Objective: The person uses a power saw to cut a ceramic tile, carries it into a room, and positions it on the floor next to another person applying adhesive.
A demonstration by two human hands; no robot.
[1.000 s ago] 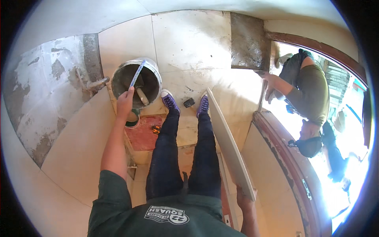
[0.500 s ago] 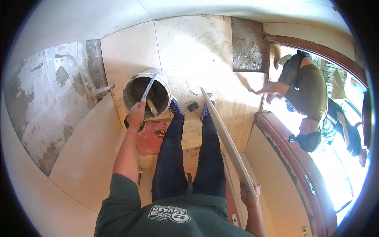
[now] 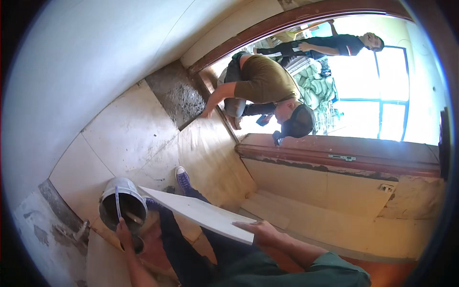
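Several floor tiles (image 3: 129, 122), bright doorway (image 3: 299, 147); left hand (image 3: 124, 232) clenching bucket handle (image 3: 117, 203), right hand (image 3: 262, 233) slab (image 3: 201, 210).

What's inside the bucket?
In the bucket, a pale, handle-like piece shows; its other end is lost in shadow. The left hand holds a blue strip covering part of the opening.

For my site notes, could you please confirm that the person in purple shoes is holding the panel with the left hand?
Not quite: the head view shows the panel held in the right hand; the shoes are indeed purple.
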